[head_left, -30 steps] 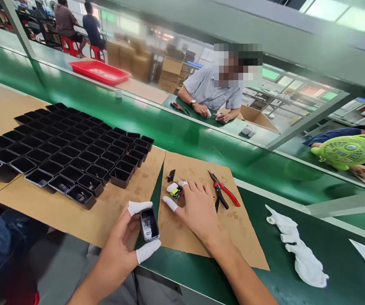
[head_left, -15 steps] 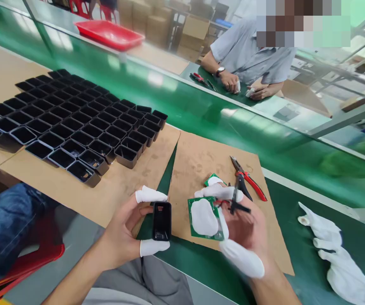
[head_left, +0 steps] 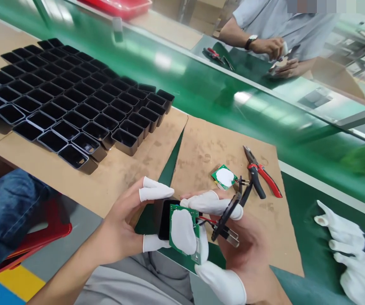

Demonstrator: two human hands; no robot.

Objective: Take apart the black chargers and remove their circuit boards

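Note:
My left hand (head_left: 128, 224), with white finger cots on thumb and forefinger, is closed on a small black plastic housing (head_left: 165, 218) held upright over the table edge. My right hand (head_left: 239, 250), also in finger cots, pinches a green circuit board (head_left: 184, 231) with a white pad on it. Red and black wires run from the board to a black plug piece with metal prongs (head_left: 227, 224). The board's left edge touches the open mouth of the housing.
Another green board with a white pad (head_left: 224, 177) and red-handled cutters (head_left: 260, 176) lie on the cardboard sheet (head_left: 208, 152). Several empty black housings (head_left: 71, 110) stand in rows at left. White gloves (head_left: 350, 250) lie at right. A person across the green conveyor (head_left: 182, 80) handles parts.
My hands have come together: the board in my right hand has moved left up to the housing's opening. The camera has tilted further down and closer.

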